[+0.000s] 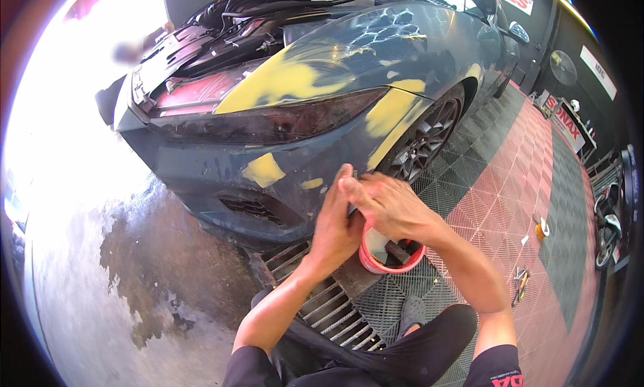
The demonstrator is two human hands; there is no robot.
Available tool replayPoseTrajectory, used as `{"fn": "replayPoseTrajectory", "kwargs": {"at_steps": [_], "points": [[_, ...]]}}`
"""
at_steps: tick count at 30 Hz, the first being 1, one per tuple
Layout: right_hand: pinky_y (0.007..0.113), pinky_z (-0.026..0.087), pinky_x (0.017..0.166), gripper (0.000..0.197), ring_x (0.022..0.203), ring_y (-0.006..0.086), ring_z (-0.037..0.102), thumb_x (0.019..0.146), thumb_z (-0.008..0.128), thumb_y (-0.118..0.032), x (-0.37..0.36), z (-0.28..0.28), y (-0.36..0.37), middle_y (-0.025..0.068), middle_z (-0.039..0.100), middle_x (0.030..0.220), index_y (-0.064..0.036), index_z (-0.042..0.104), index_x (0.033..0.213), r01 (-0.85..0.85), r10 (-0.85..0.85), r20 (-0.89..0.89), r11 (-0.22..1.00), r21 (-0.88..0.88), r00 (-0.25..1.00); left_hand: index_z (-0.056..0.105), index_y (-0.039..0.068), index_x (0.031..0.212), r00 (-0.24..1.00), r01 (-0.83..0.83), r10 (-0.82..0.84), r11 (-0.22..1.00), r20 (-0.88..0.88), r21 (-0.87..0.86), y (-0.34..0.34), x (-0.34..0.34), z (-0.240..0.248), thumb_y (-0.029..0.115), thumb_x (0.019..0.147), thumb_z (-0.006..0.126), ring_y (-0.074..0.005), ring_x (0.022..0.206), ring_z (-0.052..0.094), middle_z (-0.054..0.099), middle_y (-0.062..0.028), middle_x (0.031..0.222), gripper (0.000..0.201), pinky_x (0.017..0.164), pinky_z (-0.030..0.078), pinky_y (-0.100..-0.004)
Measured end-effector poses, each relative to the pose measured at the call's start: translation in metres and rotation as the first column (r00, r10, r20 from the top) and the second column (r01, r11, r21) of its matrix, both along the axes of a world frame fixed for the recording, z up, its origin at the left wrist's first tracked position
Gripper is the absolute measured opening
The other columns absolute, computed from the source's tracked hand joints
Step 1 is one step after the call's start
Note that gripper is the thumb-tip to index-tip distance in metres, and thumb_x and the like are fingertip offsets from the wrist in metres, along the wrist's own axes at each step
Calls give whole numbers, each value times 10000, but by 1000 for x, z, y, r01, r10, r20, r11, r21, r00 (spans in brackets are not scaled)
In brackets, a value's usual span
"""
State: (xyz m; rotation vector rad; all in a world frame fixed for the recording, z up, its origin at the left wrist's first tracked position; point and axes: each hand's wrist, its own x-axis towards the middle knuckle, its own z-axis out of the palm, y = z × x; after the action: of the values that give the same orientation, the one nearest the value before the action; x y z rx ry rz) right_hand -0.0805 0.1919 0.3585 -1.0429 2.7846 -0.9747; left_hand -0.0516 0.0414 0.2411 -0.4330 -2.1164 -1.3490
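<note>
My left hand [337, 219] and my right hand [392, 202] meet in front of the bumper corner of a dark grey car [312, 166], slightly blurred. Their fingers are curled and pressed together; whatever may lie between them is hidden. Just below the hands stands a red bucket [384, 270], holding cloudy liquid and a dark block [397, 253]. Yellow filler patches mark the car: a large one on the fender [285, 85], one beside the wheel arch [389, 112] and a small one on the bumper [263, 170]. The smoky headlight [268, 124] sits between them.
A metal drain grate [339, 320] runs beneath my legs, next to wet concrete [161, 253]. Grey and red floor tiles [493, 212] extend right, with a small yellow-and-white tub [541, 229] and some tools [520, 284]. The wheel [426, 139] is just beyond my hands.
</note>
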Motion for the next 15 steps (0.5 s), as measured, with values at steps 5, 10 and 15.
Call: {"fn": "replayPoseTrajectory", "kwargs": {"at_steps": [5,10,15], "points": [[473,491,971,617,1032,354,620,1076,626,-502,-31,8,-41,182,651,1127,-67,655,1513,-6,-95,-656,989,-149,749,412,-12,1621,983,-41,-54,865,174,500,-51,22,23,7,1118,509,-214,1088,752,690,-166,1400,513,933,618,-334],[462,477,949,615,1056,320,548,1064,665,-402,-60,26,-63,123,594,1190,-255,543,1648,101,-21,-859,994,36,511,607,-19,1395,982,-185,161,926,101,330,-116,24,47,114,1167,556,-147,1006,724,756,-121,1175,269,897,588,-308],[461,478,921,554,1030,307,565,1050,679,-364,-65,16,-48,98,612,1128,-215,618,1580,134,-80,-855,991,-13,512,691,17,1310,949,-300,287,950,-132,-91,-159,10,117,171,1111,682,-193,989,704,755,-104,1051,252,909,540,-325]]}}
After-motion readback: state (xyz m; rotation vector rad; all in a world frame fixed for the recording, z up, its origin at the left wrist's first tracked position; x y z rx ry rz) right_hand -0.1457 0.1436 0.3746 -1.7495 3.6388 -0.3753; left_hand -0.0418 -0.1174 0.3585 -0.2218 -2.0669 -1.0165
